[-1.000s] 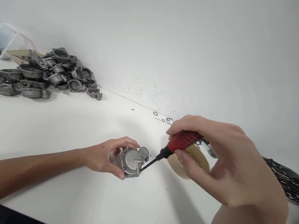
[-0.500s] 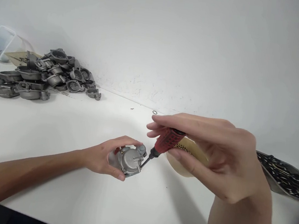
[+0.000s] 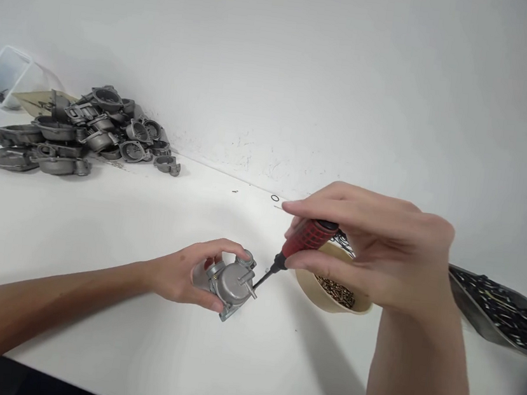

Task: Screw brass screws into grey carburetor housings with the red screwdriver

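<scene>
My left hand point(image 3: 189, 272) is closed around a grey metal carburetor point(image 3: 234, 283), thumb on the near side and fingers on the far side. Its round bowl cover with a small pipe stub faces up. In my right hand point(image 3: 372, 249) is a screwdriver point(image 3: 307, 240) with a red and black handle, gripped between thumb and fingers. The shaft slants down to the left, and its tip meets the right edge of the carburetor beside the pipe stub. The exact spot under the tip is hidden.
A tan bowl point(image 3: 303, 282) of small brass-coloured parts stands behind my right hand. A metal tray point(image 3: 483, 324) of dark parts lies at the right. Grey metal castings point(image 3: 104, 123) are piled at the left, near a clear plastic bin point(image 3: 7, 73). A black O-ring point(image 3: 275, 197) lies near the wall.
The carburetor has turned and tilted slightly in my left hand. My right hand has shifted a little, leaning the screwdriver further right, and more of the bowl shows.
</scene>
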`<state>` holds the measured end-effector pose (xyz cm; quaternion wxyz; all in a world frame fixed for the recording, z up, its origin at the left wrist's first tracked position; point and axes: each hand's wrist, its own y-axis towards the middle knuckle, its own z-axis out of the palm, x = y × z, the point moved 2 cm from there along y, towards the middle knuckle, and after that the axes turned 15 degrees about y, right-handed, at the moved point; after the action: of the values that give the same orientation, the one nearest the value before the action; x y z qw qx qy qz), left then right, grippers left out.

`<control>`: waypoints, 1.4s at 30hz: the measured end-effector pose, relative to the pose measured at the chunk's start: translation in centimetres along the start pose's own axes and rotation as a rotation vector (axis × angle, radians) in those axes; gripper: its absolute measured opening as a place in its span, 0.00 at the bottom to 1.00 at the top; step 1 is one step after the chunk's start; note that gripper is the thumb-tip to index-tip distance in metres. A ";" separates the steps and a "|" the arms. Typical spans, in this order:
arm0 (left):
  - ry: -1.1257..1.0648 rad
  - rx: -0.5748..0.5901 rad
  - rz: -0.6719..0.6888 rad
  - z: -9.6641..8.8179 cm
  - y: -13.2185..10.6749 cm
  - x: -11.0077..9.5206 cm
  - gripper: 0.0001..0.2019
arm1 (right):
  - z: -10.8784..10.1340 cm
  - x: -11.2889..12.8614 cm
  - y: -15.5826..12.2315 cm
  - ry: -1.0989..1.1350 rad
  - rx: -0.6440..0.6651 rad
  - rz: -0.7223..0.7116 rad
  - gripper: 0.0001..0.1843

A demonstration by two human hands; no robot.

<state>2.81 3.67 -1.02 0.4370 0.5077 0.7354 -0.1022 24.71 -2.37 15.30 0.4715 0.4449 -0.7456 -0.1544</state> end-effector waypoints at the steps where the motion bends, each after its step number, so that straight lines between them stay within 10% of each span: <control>1: 0.001 0.002 -0.002 0.0 0.0 0.0 0.36 | 0.0 -0.1 0.0 -0.025 -0.015 -0.006 0.26; 42: -0.066 -0.003 0.005 0.1 0.2 0.0 0.36 | -0.4 0.1 0.0 0.143 0.104 -0.033 0.29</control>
<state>3.02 3.69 -1.04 0.4621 0.5055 0.7193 -0.1169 24.99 -2.37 15.56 0.4969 0.4911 -0.7097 -0.0910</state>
